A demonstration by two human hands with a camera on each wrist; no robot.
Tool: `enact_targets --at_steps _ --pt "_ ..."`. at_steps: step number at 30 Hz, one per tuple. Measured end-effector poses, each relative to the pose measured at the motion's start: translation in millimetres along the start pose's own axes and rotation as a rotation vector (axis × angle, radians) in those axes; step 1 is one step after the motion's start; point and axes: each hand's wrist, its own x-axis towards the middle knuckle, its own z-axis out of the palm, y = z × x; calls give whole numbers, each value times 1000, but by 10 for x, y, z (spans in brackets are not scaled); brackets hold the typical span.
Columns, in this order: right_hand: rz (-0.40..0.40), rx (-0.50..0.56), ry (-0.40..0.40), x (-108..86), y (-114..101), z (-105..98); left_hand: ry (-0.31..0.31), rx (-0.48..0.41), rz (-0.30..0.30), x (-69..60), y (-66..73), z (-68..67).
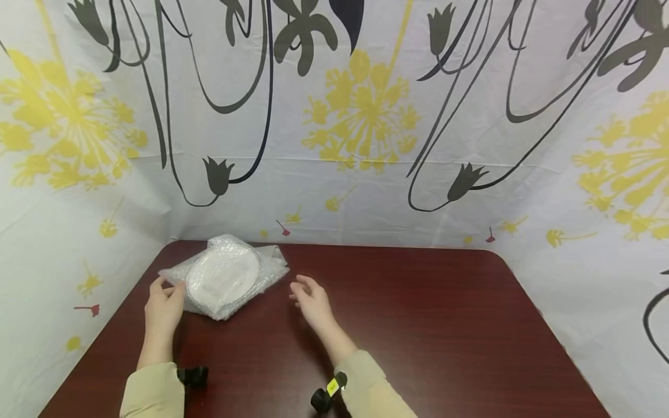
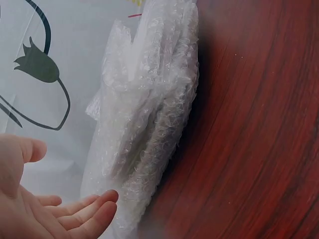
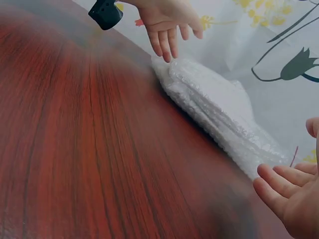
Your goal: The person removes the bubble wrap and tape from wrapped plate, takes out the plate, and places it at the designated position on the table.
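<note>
A round white plate-like item (image 1: 223, 276) lies wrapped in clear bubble wrap (image 1: 273, 262) at the table's back left. In the left wrist view the bubble-wrapped bundle (image 2: 149, 109) looks thick, with folded layers along its side. My left hand (image 1: 163, 305) is at the bundle's left edge, fingers loosely extended; whether they touch the wrap I cannot tell. To the bundle's right, my right hand (image 1: 313, 302) hovers apart from it, holding nothing, with relaxed fingers. The right wrist view shows both the left hand (image 3: 167, 22) and the right hand (image 3: 294, 191) at opposite ends of the bundle (image 3: 209, 99).
The dark red wood-grain table (image 1: 418, 325) extends to the right and front. A white cloth with yellow and grey flower prints (image 1: 366, 116) hangs behind the table and along its sides. Black wrist devices (image 1: 193, 376) sit at both sleeves.
</note>
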Motion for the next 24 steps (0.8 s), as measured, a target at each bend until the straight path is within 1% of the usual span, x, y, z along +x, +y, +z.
enact_targets --at_steps 4,6,9,11,14,18,21,24 --pt "28 36 -71 -41 -150 8 0 -34 -50 32 -24 24" --pt "39 29 -98 -46 -183 22 1 -37 -70 42 -43 38" --pt "63 40 -118 10 -74 71 -2 -48 -82 56 -68 56" --pt "82 67 -133 58 23 110 -3 -63 -90 61 -79 62" --pt "123 145 -166 122 133 165 1 -119 -115 64 -82 65" --pt "171 252 -214 163 181 223 22 -216 -159 74 -71 70" --pt "194 320 -230 190 196 253 28 -296 -185 91 -64 82" --pt "215 375 -227 211 204 276 34 -356 -206 103 -60 96"
